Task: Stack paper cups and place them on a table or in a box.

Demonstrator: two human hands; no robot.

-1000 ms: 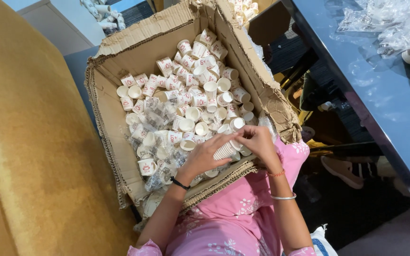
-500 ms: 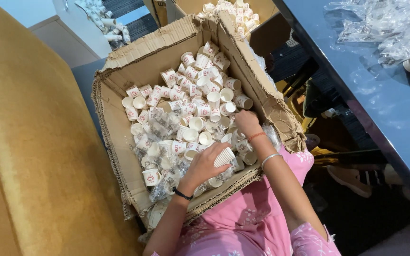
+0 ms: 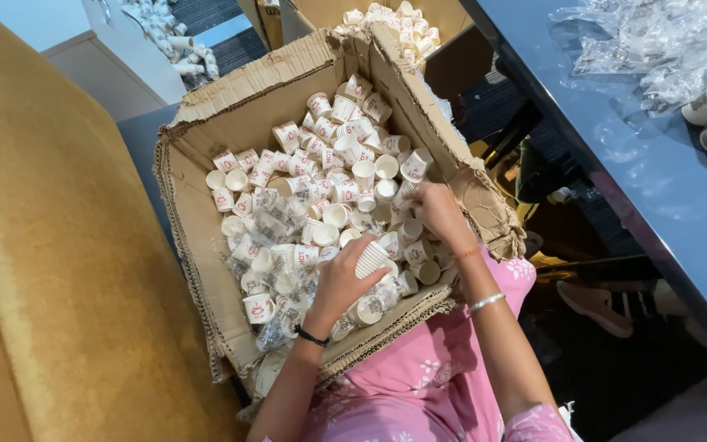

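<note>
Head view is showing the left hand [image 3: 339,282] gripping a short stack of small white paper cups [image 3: 372,259] inside the torn brown cardboard box [image 3: 206,245], while the right hand [image 3: 435,211], fingers curled among loose cups near the box's right wall, is risking crushing them.

A single head-worn camera looks steeply down and slightly forward from above the person's lap, at close range. The cardboard box [image 3: 206,205] fills the frame's centre, a yellow seat [image 3: 51,270] the left, a dark blue table [image 3: 640,188] the upper right.
</note>
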